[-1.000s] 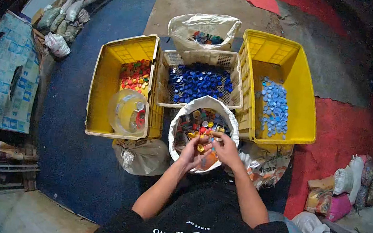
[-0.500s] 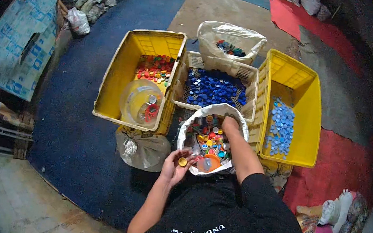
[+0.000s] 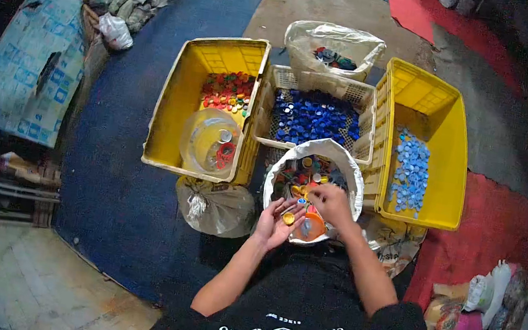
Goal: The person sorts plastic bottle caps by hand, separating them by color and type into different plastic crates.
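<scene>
My left hand (image 3: 277, 223) is palm up at the near left rim of a white sack (image 3: 355, 190), with a yellow cap (image 3: 288, 218) resting on the palm. My right hand (image 3: 331, 205) is over the sack's mouth, its fingers bent together close to a small blue cap (image 3: 302, 201) by my left fingertips. Whether the right fingers pinch anything is too small to tell. Mixed caps and an orange item (image 3: 313, 226) lie in the sack.
Behind the sack, a white crate (image 3: 365, 153) holds dark blue caps. A yellow bin (image 3: 167, 107) at left has red caps and a clear bowl (image 3: 195, 136); another yellow bin (image 3: 450, 164) holds light blue caps. A tied sack (image 3: 220, 211) is at near left.
My right hand has come out of the sack's far right side toward my left hand. The left palm has opened more toward the camera. The view has shifted slightly.
</scene>
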`<state>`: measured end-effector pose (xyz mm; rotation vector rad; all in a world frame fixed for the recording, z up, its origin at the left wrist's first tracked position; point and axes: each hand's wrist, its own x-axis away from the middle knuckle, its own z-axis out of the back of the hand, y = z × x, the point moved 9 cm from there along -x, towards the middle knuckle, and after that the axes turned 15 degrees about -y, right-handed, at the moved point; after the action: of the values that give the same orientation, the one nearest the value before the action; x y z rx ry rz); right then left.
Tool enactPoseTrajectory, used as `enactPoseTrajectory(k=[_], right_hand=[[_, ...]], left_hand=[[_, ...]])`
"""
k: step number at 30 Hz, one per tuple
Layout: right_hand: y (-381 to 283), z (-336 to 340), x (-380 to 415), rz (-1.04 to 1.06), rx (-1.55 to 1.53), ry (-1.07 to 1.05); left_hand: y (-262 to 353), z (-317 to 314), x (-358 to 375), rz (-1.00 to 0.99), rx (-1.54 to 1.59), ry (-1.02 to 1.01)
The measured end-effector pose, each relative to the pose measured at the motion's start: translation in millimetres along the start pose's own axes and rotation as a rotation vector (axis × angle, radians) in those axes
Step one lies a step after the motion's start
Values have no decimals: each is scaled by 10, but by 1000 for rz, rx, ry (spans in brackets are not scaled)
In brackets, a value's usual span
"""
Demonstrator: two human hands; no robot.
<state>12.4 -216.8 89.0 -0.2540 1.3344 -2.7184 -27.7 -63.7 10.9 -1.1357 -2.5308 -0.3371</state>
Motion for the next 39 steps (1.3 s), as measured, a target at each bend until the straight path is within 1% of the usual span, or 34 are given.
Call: enactPoseTrajectory(k=[2,3,4,5,6,7,8,9,10,11,12,13,15,17,18,19,20,21,22,23,25,27,28,30,31,33,35,36,37,38,39], right_hand=[[-254,-81,298,60,-24,46],[-355,-109,385,97,-8,57],[-537,-64,476,142,129,123],[-561,-74,518,125,126,128],[-555,-102,530,79,146,101],[-542,-124,539,34,167,73],[-612,-63,554,105,153,127],[-603,-35,534,100,156,130],[-483,10,501,25,9,149],[-357,28,462,-47,-138,165],[-218,7,389,-73,-132,147],[-190,65,298,-79,-21,177],[212,-79,-26,-181,10,100],[492,-232,-389,-271,121,-17],[557,-284,-559,-264,116,-13],[657,-316,-714,-324,150,3],[749,-342,-842,-383,187,17],[814,-375,-969,-373,190,25],[922,-412,-1069,-435,259,4],[1033,-461,-1141,-499,326,-20],[1178,-520,-1211,-508,342,-15],[1284,-516,-1184,-494,348,39],[1205,-473,-1101,-496,348,34],[970,-260,-847,-410,141,136],[907,-225,-711,-413,141,132],[571,-79,-332,-75,-155,294],[428,-135,83,-111,-350,234],[365,-157,285,-111,-374,239],[243,-140,441,-108,-401,243],[157,-111,593,-117,-484,251],[180,-178,734,-206,-672,265]], left_hand=[[-74,82,-141,74,-28,-20],[-87,18,-192,106,-117,-20],[-115,24,-224,138,-138,11],[-139,28,-242,167,-159,40],[-173,-48,-267,195,-161,-7],[-200,-46,-267,208,-162,-6],[-185,-53,-275,184,-168,-4],[-159,-46,-292,156,-174,-4],[-149,118,-287,145,-102,79],[-136,182,-258,143,-100,76],[-85,177,-242,119,-114,44],[-32,113,-222,94,-126,14],[29,53,-129,60,-119,49],[88,-75,-24,22,-80,-5],[126,-90,43,1,-88,-1],[161,-105,98,-17,-87,-24],[190,-79,174,-34,-100,1],[213,-88,235,-51,-112,21],[228,-93,282,-56,-116,13],[253,-93,341,-62,-121,-3],[311,-86,397,-68,-127,-17],[345,-40,448,-88,-99,16],[359,-33,451,-86,-110,1],[344,-29,394,-76,-107,1],[326,-30,360,-66,-106,2],[275,-44,270,-21,-130,-1],[119,-162,100,76,-149,-42],[24,-212,11,136,-132,-117],[-37,-224,-68,164,-150,-124],[-120,-177,-143,197,-188,-74],[-205,-175,-170,231,-223,-19]])
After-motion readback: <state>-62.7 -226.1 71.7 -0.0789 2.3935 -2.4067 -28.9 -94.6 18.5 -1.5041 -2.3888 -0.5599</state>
